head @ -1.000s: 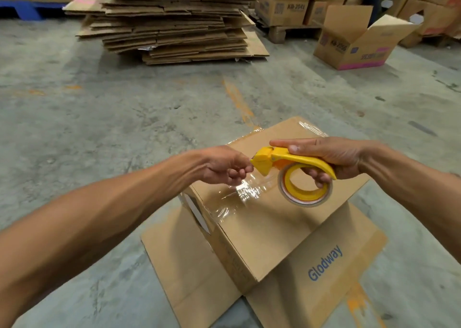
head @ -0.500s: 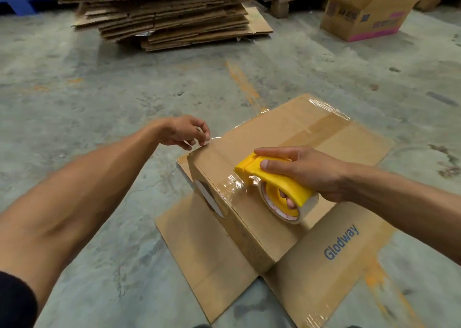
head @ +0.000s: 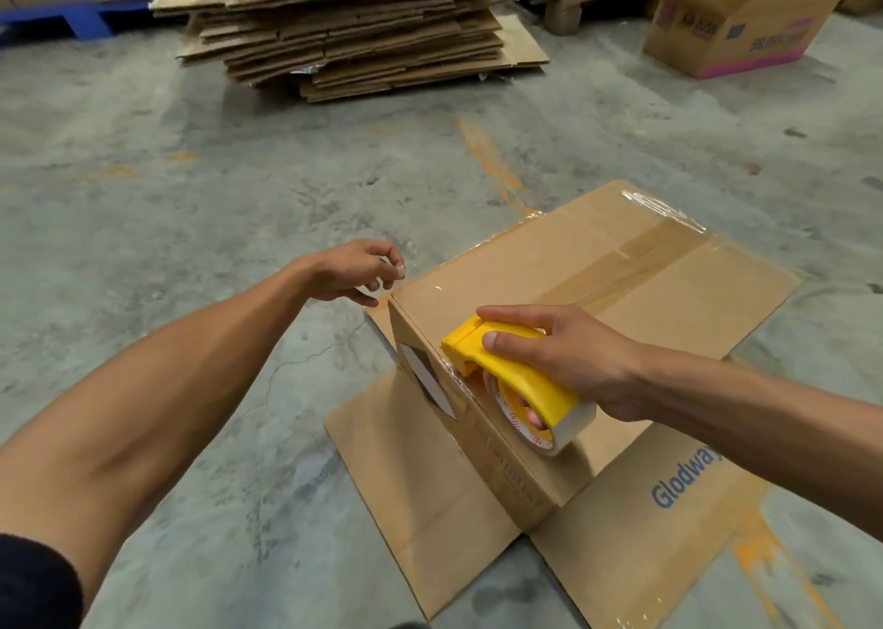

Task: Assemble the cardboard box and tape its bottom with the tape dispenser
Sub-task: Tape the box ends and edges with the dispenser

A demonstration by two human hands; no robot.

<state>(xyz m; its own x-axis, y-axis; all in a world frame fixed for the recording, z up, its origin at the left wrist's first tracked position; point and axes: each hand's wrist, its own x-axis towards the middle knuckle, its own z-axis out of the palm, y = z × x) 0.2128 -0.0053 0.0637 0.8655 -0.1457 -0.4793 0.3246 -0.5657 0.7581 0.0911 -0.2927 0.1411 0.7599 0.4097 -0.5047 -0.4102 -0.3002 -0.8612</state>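
A brown cardboard box (head: 669,289) stands upside down on the concrete floor, its lower flaps spread flat around it. Clear tape runs along the seam of its upper face and wraps over the far edge. My right hand (head: 568,356) grips the yellow tape dispenser (head: 516,380), which presses against the box's near upper edge where tape folds over the side. My left hand (head: 358,272) hovers just left of the box's near left corner, fingers loosely curled, holding nothing that I can see.
A tall stack of flattened cardboard (head: 353,26) lies on the floor straight ahead. An opened box with pink print (head: 736,21) stands at the far right. More boxes on pallets line the back. A blue pallet (head: 71,16) sits far left.
My left hand let go of the tape end and moved left, off the box. My right hand brought the dispenser down onto the near edge of the box.
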